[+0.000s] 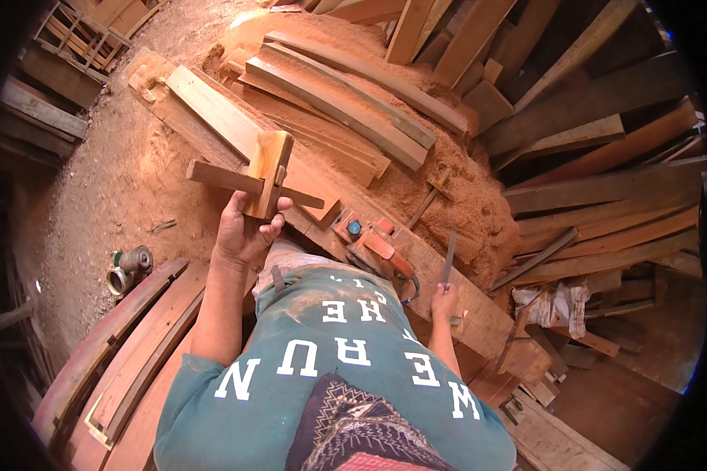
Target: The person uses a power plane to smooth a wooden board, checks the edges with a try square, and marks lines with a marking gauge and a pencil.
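Observation:
My left hand (pixel 245 235) is closed round the lower end of a wooden marking gauge (pixel 269 163), held up over the bench plank. Its yellowish block stands upright, and a darker wooden stem passes crosswise through it. Farther right, my right hand (pixel 443 302) grips a long flat grey metal tool (pixel 449 259) that points away from me; I cannot tell whether it is a file or a chisel. Between the hands an orange power planer (pixel 385 253) rests on the thick bench plank (pixel 479 310). A pale squared board (pixel 218 110) lies along the bench beyond the gauge.
Sawdust (pixel 479 212) is heaped behind the bench around several long beams (pixel 346 110). A T-shaped wooden piece (pixel 430 196) lies in it. Stacked timber (pixel 597 196) fills the right side. Curved planks (pixel 126 345) and a metal pipe fitting (pixel 130 267) are at the left.

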Demonstrator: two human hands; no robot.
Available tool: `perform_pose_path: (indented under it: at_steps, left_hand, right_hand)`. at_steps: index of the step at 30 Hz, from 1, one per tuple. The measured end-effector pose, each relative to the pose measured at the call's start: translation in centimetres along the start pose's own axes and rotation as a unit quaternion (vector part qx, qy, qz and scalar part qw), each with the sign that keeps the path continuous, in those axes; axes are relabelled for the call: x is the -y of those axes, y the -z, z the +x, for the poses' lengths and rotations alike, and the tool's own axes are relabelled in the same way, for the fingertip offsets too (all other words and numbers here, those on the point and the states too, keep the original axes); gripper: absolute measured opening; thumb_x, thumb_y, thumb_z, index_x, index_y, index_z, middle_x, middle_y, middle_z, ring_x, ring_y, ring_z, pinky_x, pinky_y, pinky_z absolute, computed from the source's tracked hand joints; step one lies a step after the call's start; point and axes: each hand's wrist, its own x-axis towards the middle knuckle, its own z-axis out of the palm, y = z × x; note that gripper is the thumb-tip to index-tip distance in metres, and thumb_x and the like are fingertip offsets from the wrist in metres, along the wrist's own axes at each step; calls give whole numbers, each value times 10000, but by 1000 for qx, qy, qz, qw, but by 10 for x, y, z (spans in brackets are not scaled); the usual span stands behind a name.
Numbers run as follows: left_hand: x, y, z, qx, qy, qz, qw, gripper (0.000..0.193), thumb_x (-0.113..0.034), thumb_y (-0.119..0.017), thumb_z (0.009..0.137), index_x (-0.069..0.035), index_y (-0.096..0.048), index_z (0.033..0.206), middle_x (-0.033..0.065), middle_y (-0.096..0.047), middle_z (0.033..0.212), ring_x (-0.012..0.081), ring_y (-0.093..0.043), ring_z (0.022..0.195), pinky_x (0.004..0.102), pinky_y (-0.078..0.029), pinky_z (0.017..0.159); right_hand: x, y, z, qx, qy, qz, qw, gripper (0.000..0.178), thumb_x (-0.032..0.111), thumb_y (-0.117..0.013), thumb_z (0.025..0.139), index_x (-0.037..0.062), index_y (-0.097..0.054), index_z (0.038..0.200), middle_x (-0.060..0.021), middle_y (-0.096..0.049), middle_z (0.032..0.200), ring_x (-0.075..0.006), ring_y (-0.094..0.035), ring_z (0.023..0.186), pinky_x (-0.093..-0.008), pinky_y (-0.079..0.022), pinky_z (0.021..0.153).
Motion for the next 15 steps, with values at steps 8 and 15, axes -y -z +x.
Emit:
perform_pose_path:
  at_steps: [8,15]
  left_hand:
    - [15,-17,15,17,99,229,968,651,-624,-653,1026,-64,-633,1358,239,-758,855,157,-558,435,214,-401,362]
    - [-5,-21,52,161,227,266,923,619,-549,-561,1070,22,-654,1291,224,-757,846,202,-616,492,265,-473,429]
  right_hand:
    - [168,69,42,60,186,137,971,521,241,-797,947,47,-654,1409,-178,-659,1399,-346,-632,1279,-455,-505,1097]
    - [392,81,0,582,404,166,686,373,242,-695,1055,55,-661,1376,-85,-693,1191,-193,-655,1085,-358,-570,918]
